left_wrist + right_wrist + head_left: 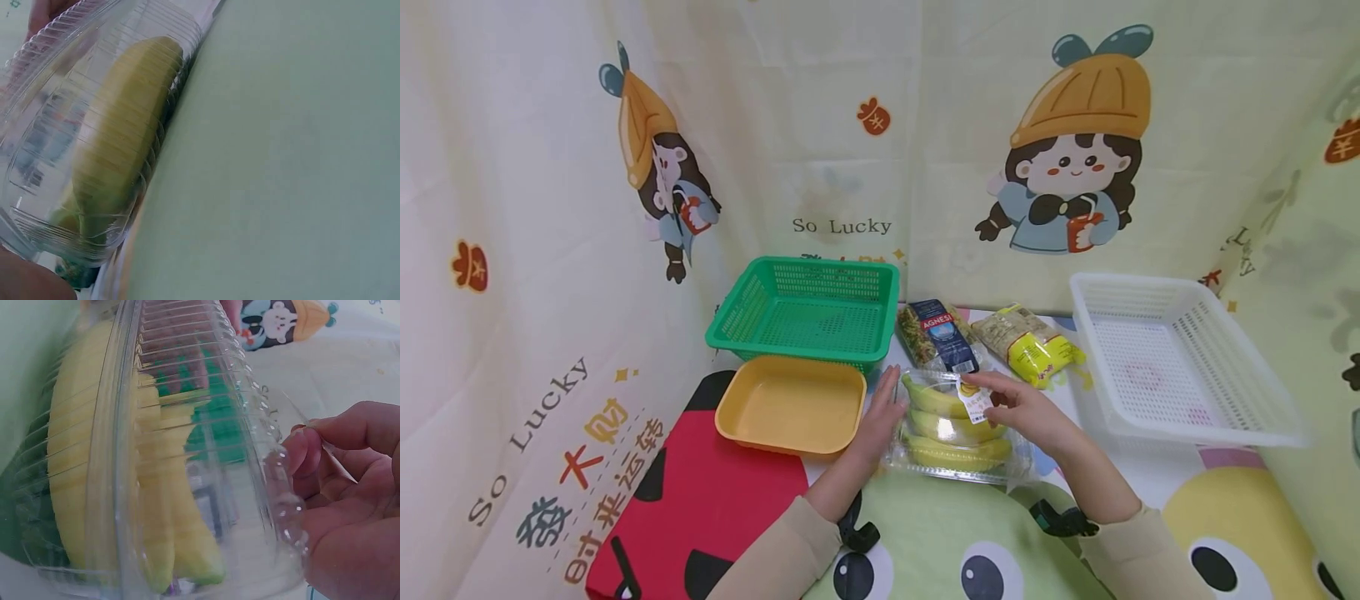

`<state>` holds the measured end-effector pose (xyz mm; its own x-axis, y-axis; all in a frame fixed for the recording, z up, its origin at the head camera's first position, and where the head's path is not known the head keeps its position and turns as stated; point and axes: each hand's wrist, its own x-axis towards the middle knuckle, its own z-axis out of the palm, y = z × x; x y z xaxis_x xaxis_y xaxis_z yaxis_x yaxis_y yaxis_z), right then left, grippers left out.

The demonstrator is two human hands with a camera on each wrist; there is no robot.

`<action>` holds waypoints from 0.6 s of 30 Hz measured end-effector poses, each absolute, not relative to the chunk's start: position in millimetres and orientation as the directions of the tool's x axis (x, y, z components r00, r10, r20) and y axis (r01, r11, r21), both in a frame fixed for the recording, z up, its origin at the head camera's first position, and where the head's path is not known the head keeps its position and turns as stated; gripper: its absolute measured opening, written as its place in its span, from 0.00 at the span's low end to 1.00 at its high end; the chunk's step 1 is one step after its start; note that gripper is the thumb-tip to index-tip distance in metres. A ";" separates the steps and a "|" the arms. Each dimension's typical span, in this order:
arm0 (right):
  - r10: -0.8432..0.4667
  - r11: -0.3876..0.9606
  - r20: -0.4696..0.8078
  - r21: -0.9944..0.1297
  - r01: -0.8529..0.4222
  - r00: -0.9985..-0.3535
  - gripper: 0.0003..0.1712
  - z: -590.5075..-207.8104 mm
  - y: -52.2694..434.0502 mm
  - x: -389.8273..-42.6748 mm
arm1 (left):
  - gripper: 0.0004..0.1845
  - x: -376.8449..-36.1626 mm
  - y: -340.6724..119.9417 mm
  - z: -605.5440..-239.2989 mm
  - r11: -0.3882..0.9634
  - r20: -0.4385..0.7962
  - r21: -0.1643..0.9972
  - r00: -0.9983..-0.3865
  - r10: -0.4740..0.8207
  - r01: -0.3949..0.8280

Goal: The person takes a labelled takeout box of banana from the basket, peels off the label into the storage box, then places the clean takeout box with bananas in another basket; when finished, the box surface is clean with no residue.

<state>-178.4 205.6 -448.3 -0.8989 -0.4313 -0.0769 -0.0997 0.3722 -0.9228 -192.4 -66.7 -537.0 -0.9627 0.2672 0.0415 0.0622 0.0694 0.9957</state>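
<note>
A clear plastic clamshell box (1021, 467) lies in front of me with several yellow bananas (958, 429) inside, green at their tips. My left hand (880, 425) rests along the box's left side, its fingers fairly straight. Above the lid, my right hand (1026, 408) pinches a small white label (976, 403) with a yellow picture and print. Seen from the right wrist, the label (337, 464) is edge-on between thumb and fingertips, close beside the ridged wall of the box. Only part of the left hand (31, 278) enters the left wrist view.
Behind the box lie a dark blue AGNESI pasta bag (942, 333) and a yellow-and-clear food bag (1028, 343). To the left stand a green basket (805, 352) and a yellow tray (790, 408); a white basket (1217, 435) stands right. Printed curtains (940, 167) enclose the table.
</note>
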 end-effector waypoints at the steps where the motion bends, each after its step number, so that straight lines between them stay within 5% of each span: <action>1: -0.432 0.372 -0.078 -0.923 -0.099 -0.898 0.31 -449.0 205.7 -178.5 | 0.34 -191.6 -66.6 -535.6 0.093 0.055 0.992 -0.962 0.269 0.083; 8: -0.435 0.376 -0.088 -0.922 -0.092 -0.896 0.31 -452.3 204.9 -180.6 | 0.33 -182.0 -70.2 -513.7 0.236 0.105 0.956 -0.954 0.281 0.175; 18: -0.444 0.383 -0.109 -0.920 -0.079 -0.890 0.31 -452.4 204.5 -181.3 | 0.25 -183.7 -129.7 -460.3 0.200 0.127 0.960 -0.942 0.312 0.196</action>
<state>-181.3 204.5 -452.4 -0.8895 -0.4437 -0.1089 -0.0785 0.3833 -0.9203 -183.7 -129.7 -460.3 -0.9415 0.3122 0.1268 0.1957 0.2001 0.9600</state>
